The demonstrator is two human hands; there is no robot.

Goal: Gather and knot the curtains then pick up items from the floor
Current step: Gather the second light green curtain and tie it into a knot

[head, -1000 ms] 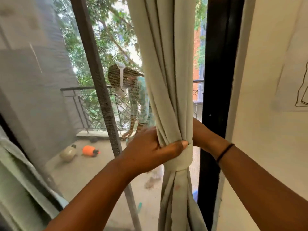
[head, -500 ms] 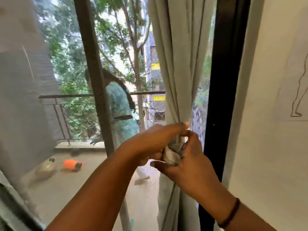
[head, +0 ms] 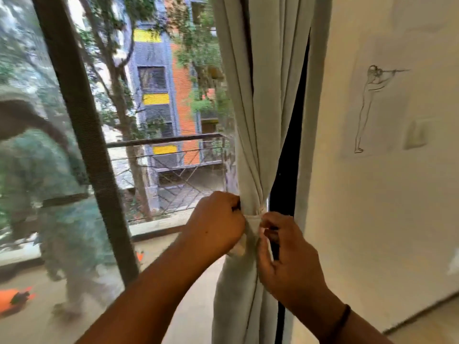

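Note:
A pale grey-green curtain (head: 263, 108) hangs gathered into one bundle in front of the dark door frame (head: 285, 170). A band of the same cloth (head: 253, 219) wraps the bundle at its narrowest point. My left hand (head: 218, 224) grips the band from the left, fingers curled into the fabric. On the right side of the wrap, my right hand (head: 285, 254) pinches the cloth between thumb and fingers. A black band circles my right wrist. Below the wrap the curtain falls loose toward the floor.
A cream wall (head: 387, 194) with a pencil figure drawing (head: 370, 105) stands at the right. Behind the mesh screen, a person (head: 49, 194) moves on the balcony near an orange object (head: 15, 299) on its floor. A dark vertical frame bar (head: 82, 135) crosses the left.
The view has swung right and up. My right hand has shifted from under the wrap to its right side, and both hands sit at the band. The person on the balcony has moved left.

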